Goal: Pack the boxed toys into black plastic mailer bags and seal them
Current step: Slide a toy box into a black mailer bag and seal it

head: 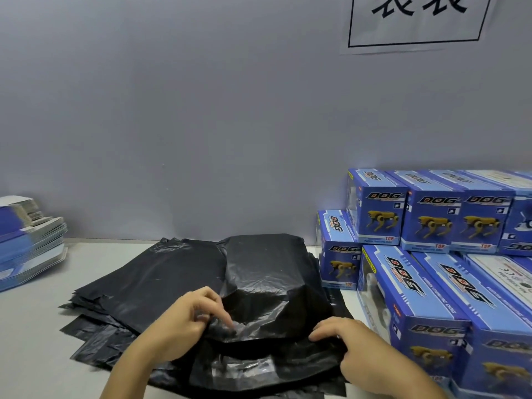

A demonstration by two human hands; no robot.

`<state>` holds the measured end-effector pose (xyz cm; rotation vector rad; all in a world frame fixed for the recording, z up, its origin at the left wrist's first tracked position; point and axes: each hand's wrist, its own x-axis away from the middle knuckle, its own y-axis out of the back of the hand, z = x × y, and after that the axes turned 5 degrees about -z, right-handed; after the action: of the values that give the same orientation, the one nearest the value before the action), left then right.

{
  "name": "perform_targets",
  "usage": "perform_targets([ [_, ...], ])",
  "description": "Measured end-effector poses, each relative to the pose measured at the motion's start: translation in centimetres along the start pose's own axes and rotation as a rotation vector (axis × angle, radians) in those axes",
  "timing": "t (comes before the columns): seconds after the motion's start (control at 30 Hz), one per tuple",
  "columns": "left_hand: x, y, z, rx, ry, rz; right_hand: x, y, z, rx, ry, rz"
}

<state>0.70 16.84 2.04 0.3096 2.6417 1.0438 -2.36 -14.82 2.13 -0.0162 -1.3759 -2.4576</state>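
Left hand (184, 318), right hand (345, 341) — both pinching one filled mailer bag (267, 277); seven-odd toy boxes (408, 292) right.

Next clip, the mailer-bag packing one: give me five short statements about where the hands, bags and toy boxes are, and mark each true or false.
1. Both hands are on the filled black bag. True: the left hand pinches its open end and the right hand grips it too.
2. The filled bag sits on a pile of flat black bags. True.
3. The blue toy boxes are stacked on the left. False: they are on the right.
4. The left hand holds a toy box. False: it holds only bag plastic.
5. A stack of flat blue cartons lies at the far left. True.
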Motion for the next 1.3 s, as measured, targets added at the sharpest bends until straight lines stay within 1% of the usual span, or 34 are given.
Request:
perform_targets([
  [0.07,-0.1,-0.4,0.5,-0.035,0.012,0.072,0.2,0.4,0.3,0.02,0.054,0.064],
  [0.13,-0.2,-0.6,1.1,-0.101,0.027,0.127,0.5,0.4,0.3,0.011,0.089,0.081],
  [0.23,0.0,-0.3,1.6,-0.131,0.073,0.183,0.5,-0.3,-0.3,0.011,0.074,0.006],
  [0.3,0.1,-0.3,1.4,-0.106,0.07,0.169,0.3,-0.7,-0.9,-0.012,0.052,-0.071],
  [0.43,0.1,-0.2,0.1,0.053,0.005,0.008,-0.1,-1.2,-1.4,-0.034,0.079,-0.223],
  [0.53,0.2,0.1,-0.8,0.034,-0.05,-0.154,-0.5,-1.3,-1.1,-0.071,0.157,-0.386],
  [0.6,0.1,0.1,-0.9,0.06,-0.058,-0.262,-0.6,-1.1,-0.8,-0.143,0.232,-0.527],
  [0.73,0.0,-0.3,-1.2,0.147,-0.026,-0.343,-0.7,-0.9,-0.1,-0.195,0.359,-0.84],
  [0.8,0.2,-0.1,-1.4,0.165,-0.035,-0.341,-0.7,-1.1,0.5,-0.191,0.399,-0.938],
  [0.87,0.3,0.1,-1.5,0.138,-0.061,-0.29,-0.6,-1.2,0.9,-0.164,0.417,-0.989],
  [0.93,0.3,0.0,-1.6,0.117,-0.077,-0.249,-0.6,-1.4,0.9,-0.176,0.427,-0.983],
  [1.03,0.1,-0.2,-1.5,0.167,-0.11,-0.291,-0.8,-1.4,0.7,-0.199,0.418,-0.988],
  [1.17,-0.3,-1.0,-1.7,0.262,-0.135,-0.326,-1.1,-1.6,0.5,-0.252,0.39,-1.096],
  [1.23,-0.6,-1.8,-2.4,0.333,-0.156,-0.394,-1.2,-1.7,0.6,-0.287,0.388,-1.153],
  [1.3,-1.1,-2.8,-2.7,0.366,-0.147,-0.568,-1.2,-1.7,0.8,-0.309,0.393,-1.182],
])
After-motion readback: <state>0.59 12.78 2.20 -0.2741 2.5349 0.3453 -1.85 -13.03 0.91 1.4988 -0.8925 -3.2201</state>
